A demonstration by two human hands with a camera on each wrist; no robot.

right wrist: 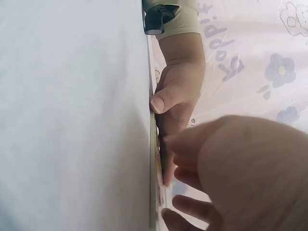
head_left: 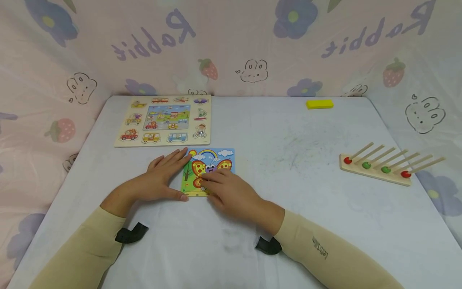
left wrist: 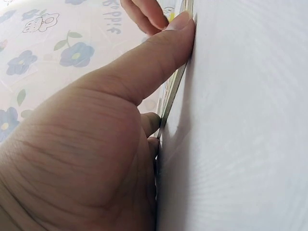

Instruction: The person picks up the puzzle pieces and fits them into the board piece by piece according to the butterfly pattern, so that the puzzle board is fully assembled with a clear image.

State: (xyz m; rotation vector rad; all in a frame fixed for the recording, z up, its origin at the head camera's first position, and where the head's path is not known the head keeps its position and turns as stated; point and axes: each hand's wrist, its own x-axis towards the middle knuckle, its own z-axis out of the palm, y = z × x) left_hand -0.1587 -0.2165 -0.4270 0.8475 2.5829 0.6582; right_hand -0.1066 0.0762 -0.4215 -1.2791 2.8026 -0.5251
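A small picture puzzle (head_left: 199,166) with a butterfly, a rainbow and a sun lies flat on the table in the head view. Along its left side rests my left hand (head_left: 157,178), fingers stretched out to the upper left corner and thumb at the lower left one. The left wrist view shows that thumb (left wrist: 159,53) lying against the board's edge. My right hand (head_left: 234,194) reaches over the lower right part of the picture, its loosely bent fingertips on the butterfly's body. In the right wrist view its fingers (right wrist: 192,207) are spread apart. The right palm hides the puzzle's lower right corner.
Behind the left hand lies a larger wooden vehicle puzzle board (head_left: 162,140). A yellow block (head_left: 319,104) is at the back edge. On the right stands a wooden peg rack (head_left: 375,170) with red and green beads. A printed curtain (head_left: 231,40) surrounds the white table (head_left: 288,160).
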